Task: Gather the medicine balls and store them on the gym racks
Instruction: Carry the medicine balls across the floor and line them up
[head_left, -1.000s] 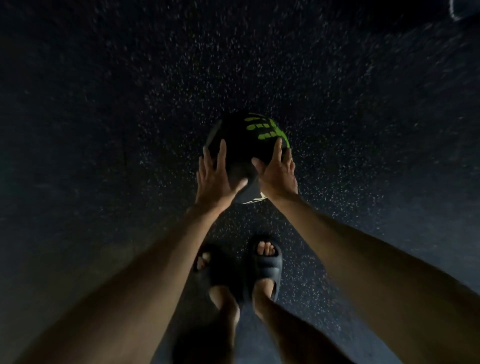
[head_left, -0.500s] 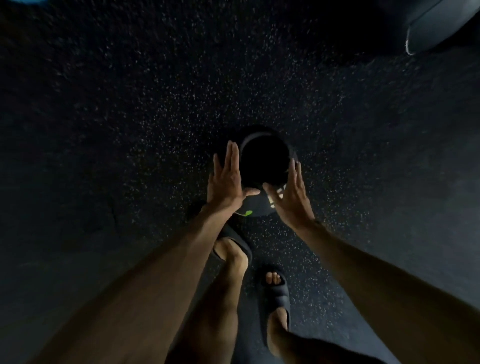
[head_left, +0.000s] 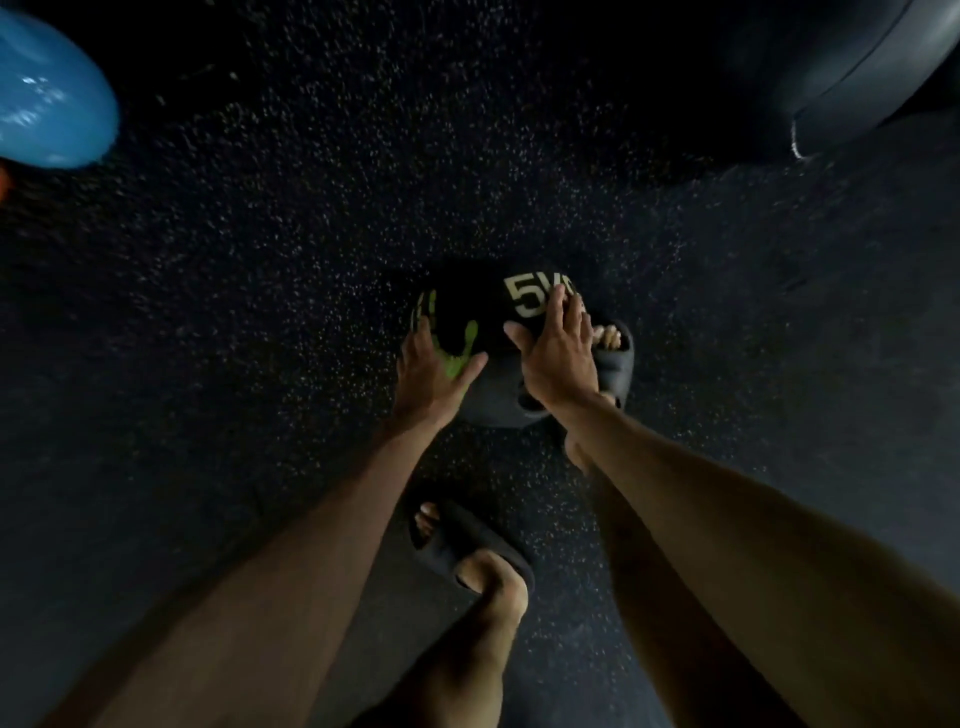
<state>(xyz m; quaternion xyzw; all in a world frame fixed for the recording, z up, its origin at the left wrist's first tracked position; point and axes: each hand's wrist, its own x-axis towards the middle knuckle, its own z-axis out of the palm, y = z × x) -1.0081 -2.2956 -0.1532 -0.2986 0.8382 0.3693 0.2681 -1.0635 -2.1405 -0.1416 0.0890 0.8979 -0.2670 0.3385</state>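
A black medicine ball (head_left: 480, 312) with green handprint marks and a pale "5" on it sits low over the dark speckled floor, right in front of me. My left hand (head_left: 434, 371) lies flat on the ball's left side over a green print, fingers straight. On the right side my right hand (head_left: 558, 353) presses with straight fingers, covering part of the number. Both arms stretch down from the bottom of the view. The ball's underside is hidden.
A glossy blue ball (head_left: 49, 98) lies at the far left edge. A large dark rounded object (head_left: 852, 88) fills the top right corner. My feet in dark slides stand close: one (head_left: 613, 358) beside the ball's right, one (head_left: 467, 540) behind it.
The ball has turned, so the "5" and a green print now face up. I have stepped forward; my right foot is beside the ball, and the blue ball has come into view.
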